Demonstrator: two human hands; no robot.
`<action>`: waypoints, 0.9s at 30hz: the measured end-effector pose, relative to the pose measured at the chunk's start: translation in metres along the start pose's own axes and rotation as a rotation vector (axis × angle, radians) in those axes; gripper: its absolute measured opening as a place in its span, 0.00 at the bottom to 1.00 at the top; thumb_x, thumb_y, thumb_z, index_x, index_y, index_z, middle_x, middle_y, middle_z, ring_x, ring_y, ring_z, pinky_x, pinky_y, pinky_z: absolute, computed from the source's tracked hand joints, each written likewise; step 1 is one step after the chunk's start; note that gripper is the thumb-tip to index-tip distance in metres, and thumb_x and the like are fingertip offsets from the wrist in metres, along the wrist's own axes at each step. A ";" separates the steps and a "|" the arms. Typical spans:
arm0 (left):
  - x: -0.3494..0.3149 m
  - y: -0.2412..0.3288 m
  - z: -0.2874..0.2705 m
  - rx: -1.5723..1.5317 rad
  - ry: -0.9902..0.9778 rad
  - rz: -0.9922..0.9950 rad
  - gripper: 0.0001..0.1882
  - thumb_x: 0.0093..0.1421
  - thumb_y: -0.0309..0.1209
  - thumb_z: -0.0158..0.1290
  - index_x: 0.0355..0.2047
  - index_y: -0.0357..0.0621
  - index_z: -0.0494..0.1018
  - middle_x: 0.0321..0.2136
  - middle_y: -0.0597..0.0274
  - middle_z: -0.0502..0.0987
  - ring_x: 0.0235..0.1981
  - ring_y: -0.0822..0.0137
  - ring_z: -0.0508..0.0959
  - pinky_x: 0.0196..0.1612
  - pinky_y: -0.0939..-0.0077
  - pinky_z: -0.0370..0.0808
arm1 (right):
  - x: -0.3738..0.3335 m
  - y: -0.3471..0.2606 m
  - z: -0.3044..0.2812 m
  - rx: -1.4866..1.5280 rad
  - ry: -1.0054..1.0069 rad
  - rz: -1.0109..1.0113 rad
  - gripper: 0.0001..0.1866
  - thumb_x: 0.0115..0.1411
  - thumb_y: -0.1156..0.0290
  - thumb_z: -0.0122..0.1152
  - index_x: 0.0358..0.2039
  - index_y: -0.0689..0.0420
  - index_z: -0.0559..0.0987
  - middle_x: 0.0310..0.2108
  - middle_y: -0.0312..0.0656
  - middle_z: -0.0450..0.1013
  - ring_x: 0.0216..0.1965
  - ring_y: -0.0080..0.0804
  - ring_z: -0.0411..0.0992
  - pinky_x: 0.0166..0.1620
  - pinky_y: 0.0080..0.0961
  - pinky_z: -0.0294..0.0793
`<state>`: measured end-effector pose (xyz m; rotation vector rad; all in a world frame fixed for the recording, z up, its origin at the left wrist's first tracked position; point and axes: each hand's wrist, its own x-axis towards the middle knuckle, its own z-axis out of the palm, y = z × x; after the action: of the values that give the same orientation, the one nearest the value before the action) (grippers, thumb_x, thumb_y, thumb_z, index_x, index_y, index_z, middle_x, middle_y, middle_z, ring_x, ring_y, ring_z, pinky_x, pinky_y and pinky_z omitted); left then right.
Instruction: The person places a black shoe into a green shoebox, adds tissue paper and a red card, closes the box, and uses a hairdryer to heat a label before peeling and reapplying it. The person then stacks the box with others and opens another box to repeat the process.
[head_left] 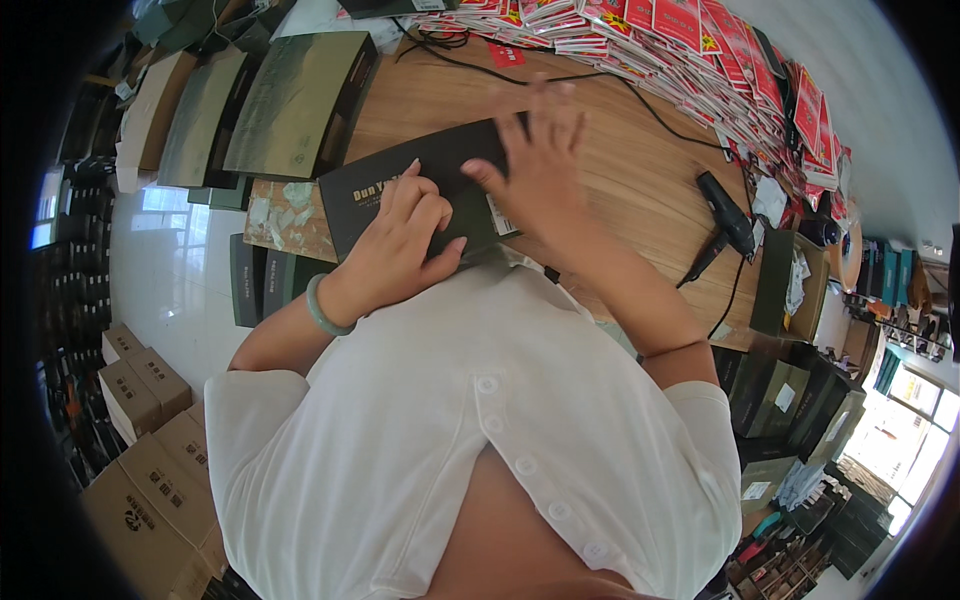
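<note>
Dark cardboard makes up the box (450, 150) that I have under both hands, lying at the near edge of the wooden desk (630, 160), slightly turned so its right end points farther off. On my feed the left hand (405, 230) lies across the near left part of the lid, its index finger stretched out on the surface, the other fingers half curled and the thumb apart from them by the near side. I cannot tell from here whether that hand pinches the box or merely rests on it.

I have the right hand (545, 165) spread wide, thumb well out from the fingers, at the box's right end. Its fingertips are blurred, so I cannot say whether the palm touches the lid; nothing shows gripped in it. The box lies under the left hand and reaches rightward to the right one, with a white label (500, 216) on its near right side.

Farther right on the desk I see a black hair dryer (728, 215), well apart from the box. Red printed packets (650, 50) are heaped along the far right, and olive boxes (300, 105) stand at the far left.
</note>
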<state>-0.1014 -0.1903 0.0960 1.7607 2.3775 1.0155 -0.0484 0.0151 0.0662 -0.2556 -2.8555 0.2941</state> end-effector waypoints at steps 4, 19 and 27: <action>-0.001 0.001 -0.001 -0.003 -0.021 -0.036 0.18 0.50 0.28 0.62 0.35 0.40 0.64 0.38 0.51 0.62 0.42 0.44 0.68 0.65 0.43 0.60 | 0.001 0.015 0.002 -0.035 0.054 0.090 0.50 0.59 0.30 0.45 0.73 0.45 0.42 0.72 0.62 0.35 0.72 0.64 0.31 0.67 0.64 0.36; 0.009 0.010 0.000 0.241 -0.186 -0.002 0.34 0.52 0.41 0.62 0.61 0.57 0.68 0.62 0.50 0.59 0.63 0.47 0.60 0.68 0.41 0.51 | -0.027 0.045 -0.001 1.258 -0.238 0.325 0.31 0.70 0.64 0.51 0.69 0.60 0.56 0.55 0.44 0.70 0.53 0.26 0.68 0.56 0.23 0.68; 0.010 0.009 -0.001 0.250 -0.195 -0.002 0.34 0.53 0.43 0.61 0.61 0.55 0.67 0.62 0.51 0.59 0.64 0.48 0.60 0.68 0.41 0.51 | -0.029 0.050 0.003 1.477 -0.249 0.424 0.32 0.70 0.64 0.52 0.70 0.58 0.55 0.58 0.43 0.68 0.56 0.25 0.66 0.57 0.22 0.65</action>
<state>-0.0973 -0.1807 0.1048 1.8335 2.4669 0.5342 -0.0143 0.0567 0.0459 -0.4736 -1.9531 2.3601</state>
